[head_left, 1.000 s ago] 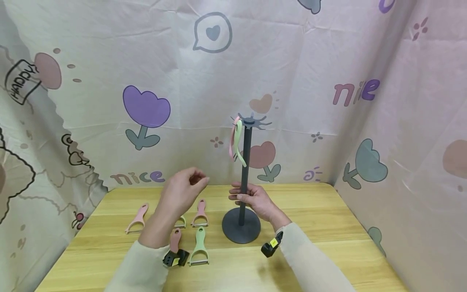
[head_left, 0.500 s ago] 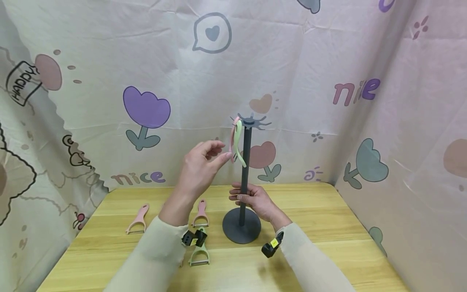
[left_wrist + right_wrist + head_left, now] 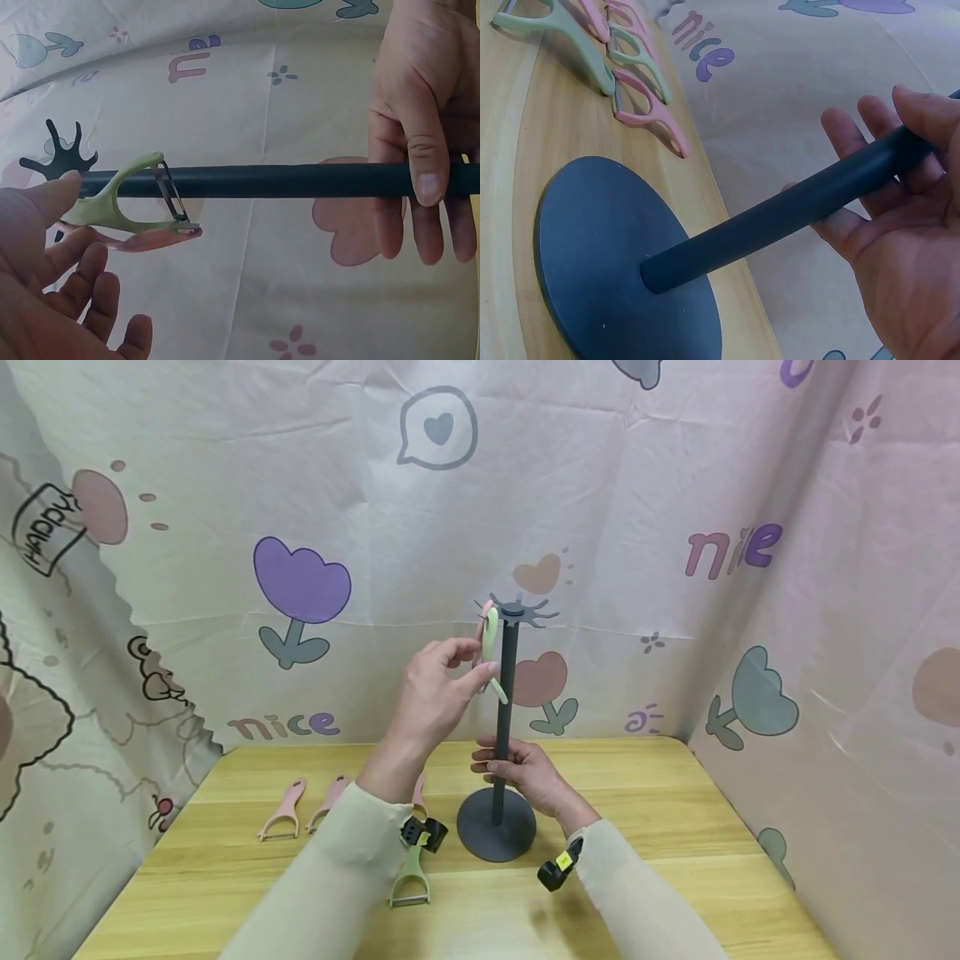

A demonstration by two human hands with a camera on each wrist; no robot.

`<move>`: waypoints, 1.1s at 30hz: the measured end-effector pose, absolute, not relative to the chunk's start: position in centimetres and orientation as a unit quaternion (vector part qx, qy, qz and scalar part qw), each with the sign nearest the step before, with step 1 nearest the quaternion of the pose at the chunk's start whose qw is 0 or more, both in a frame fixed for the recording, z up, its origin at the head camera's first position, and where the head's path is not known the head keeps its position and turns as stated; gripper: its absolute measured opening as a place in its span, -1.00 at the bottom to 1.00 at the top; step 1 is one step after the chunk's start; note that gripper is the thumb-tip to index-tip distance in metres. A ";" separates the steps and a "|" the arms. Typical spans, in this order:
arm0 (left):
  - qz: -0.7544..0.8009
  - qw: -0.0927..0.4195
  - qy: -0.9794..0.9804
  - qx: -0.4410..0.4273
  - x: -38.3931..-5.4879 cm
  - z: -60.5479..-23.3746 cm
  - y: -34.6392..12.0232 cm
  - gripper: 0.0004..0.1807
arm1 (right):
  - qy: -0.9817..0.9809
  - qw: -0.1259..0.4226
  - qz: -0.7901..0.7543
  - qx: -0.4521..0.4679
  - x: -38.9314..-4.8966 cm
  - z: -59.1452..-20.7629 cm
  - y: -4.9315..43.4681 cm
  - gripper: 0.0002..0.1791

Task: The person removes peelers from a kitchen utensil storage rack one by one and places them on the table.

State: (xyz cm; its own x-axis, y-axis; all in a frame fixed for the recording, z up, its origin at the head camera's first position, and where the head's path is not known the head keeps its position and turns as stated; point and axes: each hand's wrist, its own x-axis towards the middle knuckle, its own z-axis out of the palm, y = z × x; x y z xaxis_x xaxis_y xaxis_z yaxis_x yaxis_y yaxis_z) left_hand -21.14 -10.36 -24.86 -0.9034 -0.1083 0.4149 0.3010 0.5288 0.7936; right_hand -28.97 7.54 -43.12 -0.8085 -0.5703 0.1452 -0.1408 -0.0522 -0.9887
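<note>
A dark stand with a hooked top (image 3: 512, 608) and a slim pole (image 3: 504, 718) rises from a round base (image 3: 495, 839). On its left side hang a green peeler (image 3: 105, 208) and a pink peeler (image 3: 161, 240), close together. My left hand (image 3: 435, 693) pinches the green peeler's handle, thumb on the near side and index finger behind, beside the pink one. Lower down, my right hand (image 3: 536, 777) holds the pole between thumb and fingers. The thumb crosses its front in the left wrist view, while the fingers extend behind it.
Several peelers lie on the wooden table (image 3: 637, 860), left of the base. A green peeler (image 3: 411, 872) is nearest me, and a pink peeler (image 3: 285, 810) lies farthest left. My left forearm hides some of them. A patterned cloth (image 3: 600, 485) hangs behind and at both sides.
My left hand has moved up and right from above the table peelers to the hanging ones, and its thumb and index finger now pinch the green peeler. The right hand stays on the pole.
</note>
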 end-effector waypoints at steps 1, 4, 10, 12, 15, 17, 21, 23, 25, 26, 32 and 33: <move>-0.483 0.212 -0.848 -0.056 -21.2 -24.8 -10.3 -0.55 | 0.670 0.159 -0.676 -0.265 -29.0 -43.1 7.5 -0.54; -0.484 0.214 -0.847 -0.055 -21.3 -24.8 -10.1 -0.53 | 0.669 0.159 -0.676 -0.266 -28.9 -43.0 7.6 -0.53; -0.490 0.210 -0.845 -0.052 -21.5 -24.7 -9.9 -0.54 | 0.668 0.159 -0.675 -0.270 -28.8 -42.9 7.6 -0.52; -0.497 0.207 -0.841 -0.050 -21.5 -24.7 -9.8 -0.56 | 0.669 0.159 -0.674 -0.270 -28.8 -42.9 7.6 -0.52; -0.508 0.202 -0.836 -0.049 -21.4 -24.7 -9.7 -0.58 | 0.669 0.159 -0.674 -0.270 -28.8 -42.9 7.6 -0.52; -0.515 0.201 -0.832 -0.049 -21.4 -24.7 -9.7 -0.59 | 0.670 0.160 -0.674 -0.268 -28.8 -42.9 7.6 -0.52; -0.522 0.203 -0.826 -0.055 -21.3 -24.7 -9.8 -0.63 | 0.669 0.161 -0.676 -0.266 -28.8 -42.9 7.6 -0.51; -0.524 0.207 -0.824 -0.059 -21.3 -24.7 -9.9 -0.64 | 0.668 0.161 -0.677 -0.265 -28.8 -42.9 7.6 -0.51; -0.525 0.210 -0.823 -0.062 -21.3 -24.7 -10.0 -0.66 | 0.667 0.162 -0.677 -0.265 -28.8 -42.9 7.6 -0.51; -0.524 0.212 -0.822 -0.063 -21.3 -24.7 -10.0 -0.66 | 0.667 0.162 -0.677 -0.264 -28.8 -42.9 7.6 -0.51; -0.532 0.215 -0.816 -0.072 -21.3 -24.7 -10.1 -0.64 | 0.669 0.161 -0.677 -0.261 -28.7 -42.8 7.5 -0.51; -0.534 0.215 -0.814 -0.073 -21.3 -24.7 -10.1 -0.64 | 0.669 0.161 -0.677 -0.261 -28.7 -42.8 7.5 -0.51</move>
State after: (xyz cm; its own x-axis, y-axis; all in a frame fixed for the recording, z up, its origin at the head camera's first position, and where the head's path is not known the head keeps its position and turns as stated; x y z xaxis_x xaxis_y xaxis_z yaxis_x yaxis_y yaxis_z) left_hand -21.27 -10.11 -24.68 -0.8967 -0.1110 0.4284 0.3486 0.4190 0.8384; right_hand -28.70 7.55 -42.79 -0.8114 -0.5680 0.1376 -0.1311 -0.0526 -0.9900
